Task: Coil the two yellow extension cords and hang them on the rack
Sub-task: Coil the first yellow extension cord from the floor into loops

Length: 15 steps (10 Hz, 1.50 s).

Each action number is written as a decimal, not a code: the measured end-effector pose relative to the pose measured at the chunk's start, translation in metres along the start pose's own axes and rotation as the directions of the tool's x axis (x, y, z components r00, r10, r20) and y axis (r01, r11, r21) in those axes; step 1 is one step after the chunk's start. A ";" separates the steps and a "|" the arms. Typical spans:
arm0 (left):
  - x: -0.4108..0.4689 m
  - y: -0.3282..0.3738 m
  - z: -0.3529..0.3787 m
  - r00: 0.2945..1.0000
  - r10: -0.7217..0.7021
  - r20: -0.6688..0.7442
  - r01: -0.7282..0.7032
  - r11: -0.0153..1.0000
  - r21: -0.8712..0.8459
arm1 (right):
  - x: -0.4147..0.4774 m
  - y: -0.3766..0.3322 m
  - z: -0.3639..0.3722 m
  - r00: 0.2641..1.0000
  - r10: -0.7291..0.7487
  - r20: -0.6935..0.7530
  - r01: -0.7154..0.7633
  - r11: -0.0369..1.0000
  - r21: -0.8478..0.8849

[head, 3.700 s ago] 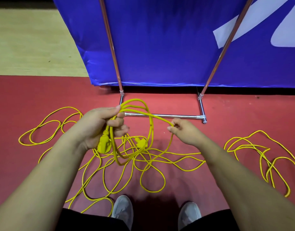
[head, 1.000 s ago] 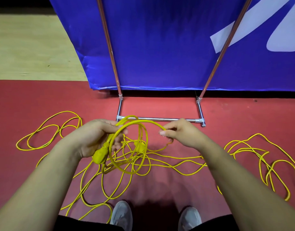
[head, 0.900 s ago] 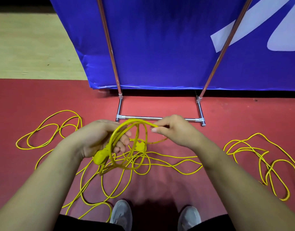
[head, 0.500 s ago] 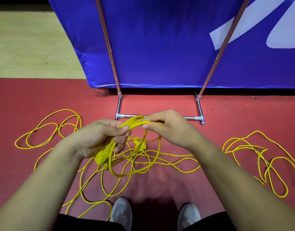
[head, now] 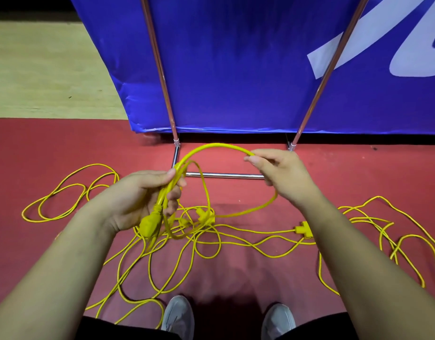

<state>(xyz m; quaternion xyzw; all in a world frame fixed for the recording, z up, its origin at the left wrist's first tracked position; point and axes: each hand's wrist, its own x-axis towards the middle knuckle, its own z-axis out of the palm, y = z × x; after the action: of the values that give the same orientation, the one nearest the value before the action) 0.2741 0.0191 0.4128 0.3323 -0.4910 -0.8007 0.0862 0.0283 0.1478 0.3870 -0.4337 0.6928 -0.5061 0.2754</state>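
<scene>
On the red floor point(head: 334, 168) in front of the person's grey shoes point(head: 178, 315), as the head camera shows it, loose cord point(head: 211, 241) sprawls in loops from far left to far right. A yellow socket block point(head: 303, 230) lies among it just beside the right forearm. Which strands belong to which of the two extension cords cannot be told. The left hand point(head: 138, 200) is curled round a small coil point(head: 206, 192) of a few turns, gripping them together, with the plug point(head: 150, 223) hanging below the palm. The right hand point(head: 282, 175) pinches the cord between thumb and fingertips at the end of a fresh loop point(head: 221, 144) that arches in the air between the two hands. Behind them stands the rack point(head: 224, 175), a silver base bar on the floor with two uprights rising before a blue banner point(head: 236, 57). Its hanging rail is out of frame. The step in hand looks to be coiling the first cord, and early in it: most of the length lies on the floor and nothing is hung. The next move probably calls for carrying the fresh loop across to the left hand and laying it against the held turns at matching size. The left fingers would need to ease just enough to admit it without spilling the coil. The right hand could then run down the cord for more slack, drawn gently, since the floor tangles could snag.
</scene>
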 end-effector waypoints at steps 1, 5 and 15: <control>-0.001 0.004 -0.002 1.000 -0.019 0.000 0.019 0.999 -0.038 | -0.003 -0.009 -0.003 0.999 -0.029 0.037 0.033 0.994 -0.107; 0.008 0.003 -0.009 0.976 -0.031 0.215 0.076 0.976 -0.206 | 0.007 0.053 -0.005 0.991 0.080 0.109 -0.031 0.918 -0.395; 0.003 0.004 0.013 0.999 0.005 -0.031 -0.006 1.000 -0.024 | -0.014 0.009 -0.004 0.875 0.170 0.452 -0.198 0.980 0.014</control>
<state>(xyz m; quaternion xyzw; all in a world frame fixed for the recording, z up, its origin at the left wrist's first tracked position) 0.2628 0.0255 0.4184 0.3424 -0.4809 -0.8009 0.1001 0.0286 0.1627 0.3788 -0.4625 0.6330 -0.3844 0.4875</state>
